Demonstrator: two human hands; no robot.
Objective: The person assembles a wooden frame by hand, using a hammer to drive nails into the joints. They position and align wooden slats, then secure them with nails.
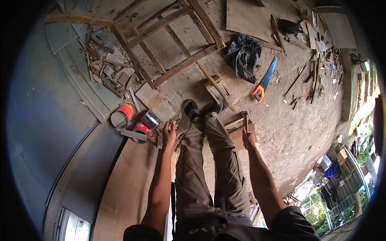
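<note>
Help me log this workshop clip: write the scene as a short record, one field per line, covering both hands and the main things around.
Left hand: fingers curled, near the cans; whether it holds something small is unclear
Right hand: gripping a wooden-handled tool, possibly a hammer
Cans: three, clustered left of the left hand
Saw: blue blade, orange handle, handle end nearer the person
Bag: black plastic, crumpled, beside the saw
Frame: wooden, beyond the feet

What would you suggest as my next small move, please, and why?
Perhaps bring your left hand over to steady the wooden piece near your right hand: the right grips what looks like a hammer there, while the left is apart from that piece.
</note>
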